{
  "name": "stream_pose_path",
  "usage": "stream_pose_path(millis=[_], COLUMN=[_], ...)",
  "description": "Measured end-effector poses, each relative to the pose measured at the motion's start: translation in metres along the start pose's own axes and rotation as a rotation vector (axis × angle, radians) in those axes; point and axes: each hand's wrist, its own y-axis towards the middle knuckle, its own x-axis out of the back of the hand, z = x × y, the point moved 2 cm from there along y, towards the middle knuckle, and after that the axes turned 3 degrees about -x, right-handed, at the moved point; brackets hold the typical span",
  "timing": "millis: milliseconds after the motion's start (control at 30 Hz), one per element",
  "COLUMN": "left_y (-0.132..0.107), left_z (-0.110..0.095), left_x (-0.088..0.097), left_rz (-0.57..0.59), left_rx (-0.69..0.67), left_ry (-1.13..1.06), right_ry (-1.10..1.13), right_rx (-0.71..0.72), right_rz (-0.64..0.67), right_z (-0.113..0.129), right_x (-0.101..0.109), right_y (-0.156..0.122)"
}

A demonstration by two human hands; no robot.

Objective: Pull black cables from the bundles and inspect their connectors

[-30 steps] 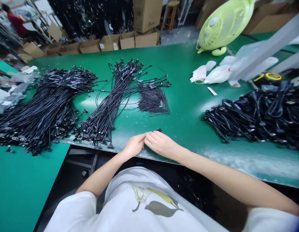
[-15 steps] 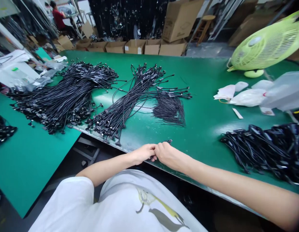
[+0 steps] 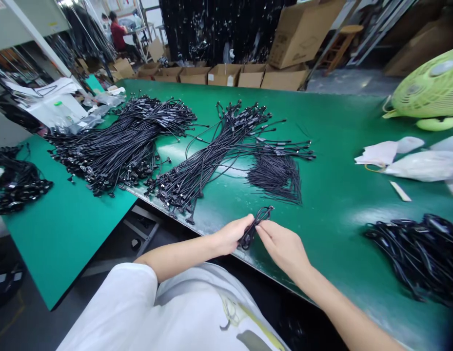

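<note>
My left hand (image 3: 230, 236) and my right hand (image 3: 284, 246) meet at the near edge of the green table (image 3: 332, 146). Between them they pinch a small coiled black cable (image 3: 256, 224), its loop sticking up past my fingers. Both hands are closed on it. Beyond them lies a fan of loose black cables with connectors (image 3: 219, 156), with a bundle of thin black ties (image 3: 279, 178) to its right.
A big heap of black cables (image 3: 124, 141) covers the left of the table, and bundled cables (image 3: 416, 253) lie at the right. White plastic bags (image 3: 412, 158) and a green fan (image 3: 427, 90) sit far right. Cardboard boxes (image 3: 226, 74) line the far edge; a person in red (image 3: 118, 34) works behind.
My hands have drawn slightly apart and lifted the coiled cable into view. The camera has swung left, shifting the table's contents rightward in the view.
</note>
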Motion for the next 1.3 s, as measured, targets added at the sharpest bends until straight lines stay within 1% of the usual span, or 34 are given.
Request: stream_pose_path(millis=[33,67,133,200,267,300,333,367,400,433,467,500,533,567,600,633,667,700,733,767,800,833,867,933,967,1033,1067,1100,1167,1233,1300], left_y=[0.002,0.002,-0.001,-0.009,-0.017,-0.019,-0.019,-0.017,-0.015,-0.012,-0.010,-0.009,-0.011,-0.015,-0.022,-0.029,-0.036,-0.042,-0.046,-0.047,-0.045,-0.040,-0.035,-0.023,-0.019,-0.016,-0.017,-0.020,-0.026,-0.031,-0.031], left_z=[-0.001,-0.005,-0.014,-0.025,-0.030,-0.030,-0.028,-0.026,-0.024,-0.022,-0.023,-0.026,-0.031,-0.037,-0.044,-0.049,-0.052,-0.052,-0.048,-0.041,-0.033,-0.024,-0.016,-0.003,0.001,0.001,-0.002,-0.007,-0.018,-0.026,-0.029], left_x=[0.000,-0.001,-0.001,-0.002,-0.002,-0.002,-0.001,0.001,0.002,0.004,0.004,0.004,0.003,0.000,-0.002,-0.005,-0.007,-0.008,-0.007,-0.005,0.000,0.006,0.012,0.023,0.026,0.026,0.024,0.021,0.013,0.007,0.004], left_rz=[-0.013,-0.008,0.037,0.132,0.273,0.338,0.385,0.404,0.393,0.367,0.345,0.326,0.316,0.324,0.355,0.407,0.463,0.517,0.564,0.578,0.552,0.496,0.425,0.295,0.260,0.272,0.293,0.312,0.319,0.294,0.245], left_rx=[-0.012,-0.058,-0.218,-0.378,-0.471,-0.479,-0.459,-0.417,-0.361,-0.300,-0.248,-0.222,-0.229,-0.269,-0.325,-0.382,-0.422,-0.436,-0.424,-0.397,-0.358,-0.308,-0.250,-0.126,-0.069,0.001,-0.003,-0.037,-0.171,-0.279,-0.309], left_ry=[-0.018,-0.020,0.045,0.242,0.542,0.683,0.782,0.827,0.815,0.755,0.667,0.580,0.520,0.503,0.533,0.602,0.695,0.787,0.858,0.896,0.893,0.852,0.781,0.600,0.502,0.332,0.277,0.250,0.286,0.361,0.360], right_ry=[0.148,0.287,0.484,0.548,0.534,0.517,0.497,0.475,0.456,0.444,0.438,0.440,0.451,0.466,0.482,0.495,0.500,0.489,0.451,0.391,0.314,0.227,0.144,0.033,0.014,0.045,0.089,0.148,0.302,0.489,0.634], right_rx=[-0.060,-0.118,-0.217,-0.281,-0.326,-0.346,-0.362,-0.369,-0.356,-0.320,-0.269,-0.214,-0.166,-0.139,-0.137,-0.156,-0.184,-0.214,-0.234,-0.240,-0.224,-0.192,-0.143,-0.024,0.029,0.082,0.072,0.036,-0.084,-0.222,-0.295], right_rz=[0.019,0.042,0.076,0.092,0.063,0.036,0.002,-0.038,-0.062,-0.063,-0.032,0.029,0.107,0.184,0.244,0.273,0.270,0.232,0.175,0.108,0.044,-0.007,-0.031,-0.015,0.002,0.037,0.057,0.080,0.156,0.223,0.248], right_z=[0.000,0.000,-0.003,-0.011,-0.021,-0.026,-0.028,-0.027,-0.024,-0.017,-0.009,0.000,0.008,0.013,0.015,0.013,0.009,0.003,-0.004,-0.009,-0.013,-0.013,-0.011,-0.002,0.003,0.010,0.011,0.011,0.006,0.001,0.001], right_x=[-0.001,-0.001,-0.002,-0.001,0.003,0.007,0.012,0.016,0.019,0.021,0.021,0.018,0.014,0.008,0.003,-0.001,-0.003,-0.004,-0.002,0.000,0.003,0.006,0.007,0.005,0.002,-0.005,-0.008,-0.012,-0.017,-0.018,-0.014], right_y=[0.000,-0.001,-0.003,-0.005,-0.007,-0.008,-0.010,-0.011,-0.014,-0.016,-0.018,-0.020,-0.021,-0.022,-0.021,-0.020,-0.018,-0.016,-0.013,-0.012,-0.011,-0.012,-0.014,-0.019,-0.022,-0.025,-0.026,-0.025,-0.023,-0.021,-0.021])
